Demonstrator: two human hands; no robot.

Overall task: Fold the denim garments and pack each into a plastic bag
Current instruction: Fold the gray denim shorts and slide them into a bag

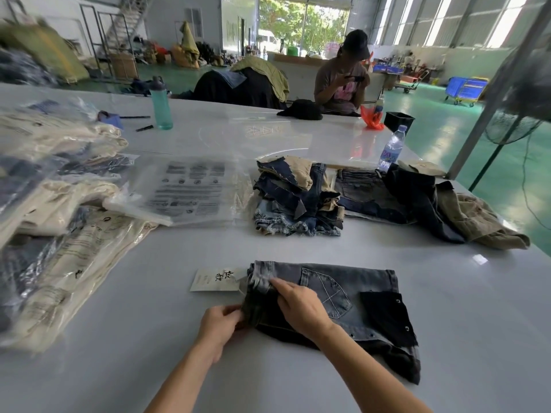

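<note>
left hand [222, 321] pinches the edge of a grey denim garment [337, 305], right hand [301, 305] pressing flat beside it. folding underway; unfolded denim pile [295, 195] beyond fingertips, bagged garments [59, 234] left.

I am in a big garment warehouse or packing hall: a green painted floor [432, 114], high windows [441, 22], an open loading door [301, 25], blue trolleys [466, 89], heaps of clothes [256, 81], and my long white counter [298, 135] piled with bagged garments [59, 222] and folded denim [298, 198].
</note>
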